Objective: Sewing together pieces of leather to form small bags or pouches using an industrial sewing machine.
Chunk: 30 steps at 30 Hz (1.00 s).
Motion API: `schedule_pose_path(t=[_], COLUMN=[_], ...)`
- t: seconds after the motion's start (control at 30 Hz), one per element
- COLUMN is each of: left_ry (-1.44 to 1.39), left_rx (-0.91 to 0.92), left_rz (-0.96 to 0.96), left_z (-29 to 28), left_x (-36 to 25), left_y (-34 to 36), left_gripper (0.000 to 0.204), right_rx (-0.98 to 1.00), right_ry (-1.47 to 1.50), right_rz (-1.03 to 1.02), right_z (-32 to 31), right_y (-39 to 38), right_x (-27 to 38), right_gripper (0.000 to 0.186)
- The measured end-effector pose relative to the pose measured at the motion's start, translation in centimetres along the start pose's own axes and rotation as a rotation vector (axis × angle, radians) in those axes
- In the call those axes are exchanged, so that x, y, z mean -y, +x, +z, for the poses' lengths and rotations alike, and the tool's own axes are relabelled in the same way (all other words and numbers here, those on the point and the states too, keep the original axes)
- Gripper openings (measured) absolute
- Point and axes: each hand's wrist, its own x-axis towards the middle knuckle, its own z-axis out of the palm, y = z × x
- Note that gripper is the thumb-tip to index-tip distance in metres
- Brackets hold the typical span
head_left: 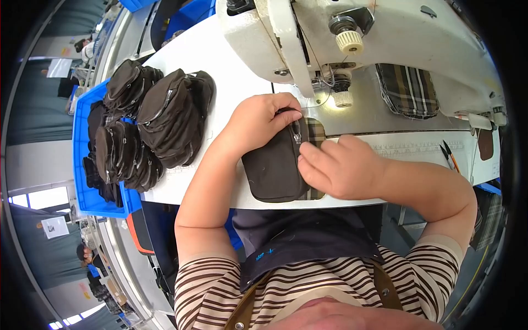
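My left hand [255, 123] pinches the top edge of a dark brown zippered pouch [269, 171] lying on the white sewing table near its front edge. My right hand [342, 168] is curled at the pouch's right side, fingertips closed on it beside the silver zipper pull [297, 133]. Plaid fabric [315, 130] shows from under the pouch along that side. Just behind my hands stands the white sewing machine [263, 39], its metal plate above the pouch.
Piles of dark brown pouches [171, 121] sit at the left, some in a blue bin [84, 199]. A plaid piece [406, 89] lies right of the machine head, near a ruler strip [403, 148] and pens [448, 155]. A person [84, 252] is in the far left background.
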Motion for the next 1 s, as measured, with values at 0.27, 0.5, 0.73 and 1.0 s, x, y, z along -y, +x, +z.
schedule_pose_path(t=[0.27,0.5,0.73,1.0], left_ry=[-0.003,0.195,0.241,0.231], left_rx=[-0.098,-0.072,-0.122,-0.133], left_rz=[0.132,0.105,0.006,-0.015], left_z=[-0.7,1.0,0.6,0.8], left_x=[-0.7,-0.7,-0.8,-0.3], left_y=[-1.2,0.0,-0.2,-0.1], left_gripper=[0.014,0.013,0.017,0.018], right_rx=[-0.033,0.102,0.075,0.056], right_ry=[-0.046,-0.139,-0.11,-0.132], right_rz=[-0.1,-0.082,-0.072,-0.066], right_z=[0.0,-0.3,0.7,-0.8], right_y=[-0.4,-1.2,-1.1,-1.0], right_x=[0.1,1.5,1.5,0.8], right_gripper=[0.027,0.026,0.029,0.028])
